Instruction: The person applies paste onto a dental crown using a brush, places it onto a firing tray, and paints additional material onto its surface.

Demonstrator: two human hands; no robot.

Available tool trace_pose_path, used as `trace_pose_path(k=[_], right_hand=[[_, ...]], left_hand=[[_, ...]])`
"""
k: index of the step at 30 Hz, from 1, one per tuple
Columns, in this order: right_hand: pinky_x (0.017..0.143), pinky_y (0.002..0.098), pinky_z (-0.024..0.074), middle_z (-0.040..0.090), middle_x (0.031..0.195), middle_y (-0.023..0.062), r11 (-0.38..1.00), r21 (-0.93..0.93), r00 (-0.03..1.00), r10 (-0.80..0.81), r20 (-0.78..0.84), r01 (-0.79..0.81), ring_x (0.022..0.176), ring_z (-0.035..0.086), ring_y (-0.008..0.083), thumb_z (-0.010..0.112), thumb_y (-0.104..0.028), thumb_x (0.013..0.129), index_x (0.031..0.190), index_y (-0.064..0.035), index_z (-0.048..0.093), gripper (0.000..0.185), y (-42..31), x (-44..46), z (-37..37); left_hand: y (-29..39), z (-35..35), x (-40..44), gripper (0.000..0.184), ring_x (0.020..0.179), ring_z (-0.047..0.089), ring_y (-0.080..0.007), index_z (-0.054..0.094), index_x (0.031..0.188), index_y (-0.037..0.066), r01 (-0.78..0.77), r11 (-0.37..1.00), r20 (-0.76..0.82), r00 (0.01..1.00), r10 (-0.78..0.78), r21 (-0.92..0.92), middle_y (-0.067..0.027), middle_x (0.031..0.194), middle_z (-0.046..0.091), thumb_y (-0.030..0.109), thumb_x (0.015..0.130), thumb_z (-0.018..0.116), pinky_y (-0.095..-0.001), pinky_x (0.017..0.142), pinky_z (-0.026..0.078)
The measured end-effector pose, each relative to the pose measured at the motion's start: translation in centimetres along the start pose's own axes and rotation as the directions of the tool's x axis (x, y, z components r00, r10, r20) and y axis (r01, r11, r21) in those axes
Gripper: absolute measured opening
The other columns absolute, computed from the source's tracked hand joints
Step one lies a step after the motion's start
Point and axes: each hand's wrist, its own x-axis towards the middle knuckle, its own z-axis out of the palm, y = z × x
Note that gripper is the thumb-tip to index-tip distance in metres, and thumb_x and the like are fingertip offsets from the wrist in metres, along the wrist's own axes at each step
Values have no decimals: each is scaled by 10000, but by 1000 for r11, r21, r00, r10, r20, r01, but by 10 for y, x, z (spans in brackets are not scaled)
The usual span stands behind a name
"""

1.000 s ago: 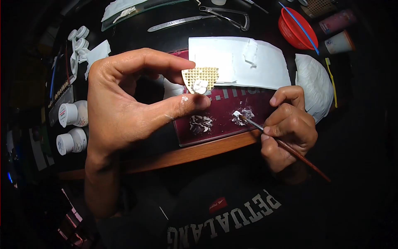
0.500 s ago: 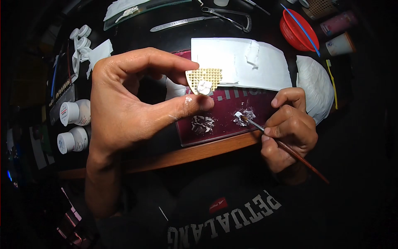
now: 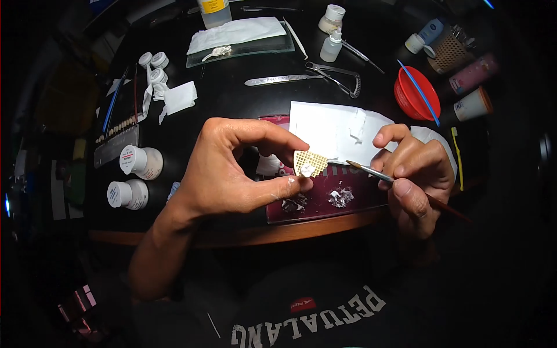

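Note:
My left hand [image 3: 223,174] pinches a small cream honeycomb firing tray [image 3: 317,159] between thumb and index finger. A white paste-like lump [image 3: 307,170] sits on the tray near the thumb, and white smears mark that thumb. In my right hand [image 3: 419,180] is a thin paintbrush [image 3: 377,173], its dark tip pointing left towards the tray but apart from it. Below the hands lies a maroon slab [image 3: 365,203] with two patches of white crumbly material, one right patch [image 3: 341,198] and one left patch [image 3: 295,203]. Folded white paper [image 3: 316,124] covers the slab's back.
Two lidded jars [image 3: 142,162] stand left, near a tooth shade guide [image 3: 116,148]. Behind lie a scalpel handle [image 3: 278,80], a caliper [image 3: 348,81] and a glass plate [image 3: 261,49]. A red bowl [image 3: 409,101] and yellow toothbrush [image 3: 458,156] are at right.
The brush has lifted off the right white patch, and my right hand has raised it beside the tray. The view has shifted, showing more of the table's far side.

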Motion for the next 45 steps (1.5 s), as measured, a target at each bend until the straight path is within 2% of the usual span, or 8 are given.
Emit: trace_pose_path(k=[1,3,7,15,23,27,42,45], right_hand=[[987,504,499,610,775,88,998,53,999,29,22,-30,952,625,236,600,24,798,933,-6,601,139,-1,7,1],[1018,538,536,622,831,120,978,156,990,135,50,-141,1093,631,313,583,53,809,964,22,610,160,-7,17,11],[944,574,586,559,769,115,989,111,991,87,103,-98,1157,578,382,613,-75,770,915,-15,592,159,8,23,13],[1024,566,534,618,827,123,950,290,984,73,165,-119,1194,566,361,589,85,758,909,32,631,165,16,20,14],[990,634,541,534,821,110,968,222,967,56,248,-113,1237,512,356,592,-16,777,833,-17,556,67,19,20,12],[1021,547,538,604,790,102,937,314,977,94,189,-151,1162,562,316,554,77,735,851,14,603,140,16,20,17],[1059,536,499,602,787,102,939,328,980,42,193,-105,1167,581,321,576,35,767,839,-5,584,83,23,21,16],[1018,655,504,533,822,119,944,313,971,24,239,-100,1218,529,352,563,-10,795,838,-2,534,53,27,21,12]], left_hand=[[3,-3,1,364,822,693,-115,725,1056,-68,-19,1000,62,998,19,6,-115,903,739,-64,704,819,-235,740,550],[2,-6,2,364,832,693,-117,730,1060,-64,-70,997,67,995,68,30,-113,897,740,-61,706,811,-239,748,550],[-1,-6,0,377,851,693,-131,739,1065,-59,-15,1000,55,998,16,-22,-125,918,733,-48,694,808,-258,781,547],[-7,-8,2,403,873,695,-155,740,1062,-72,-92,996,99,991,92,4,-140,923,730,-24,668,807,-265,819,530],[-6,-8,3,406,861,693,-159,742,1061,-72,-127,992,108,986,124,18,-139,916,731,25,670,796,-264,815,525],[-8,-7,3,410,853,690,-158,744,1061,-69,-149,989,123,981,149,-3,-138,918,730,40,669,796,-264,815,522],[-6,-6,2,393,817,681,-144,744,1039,-77,-114,992,140,985,105,58,-133,883,724,32,663,788,-247,763,522],[-6,-5,2,383,819,687,-148,744,1027,-76,-129,990,135,983,120,55,-137,889,728,30,662,788,-249,765,528]])
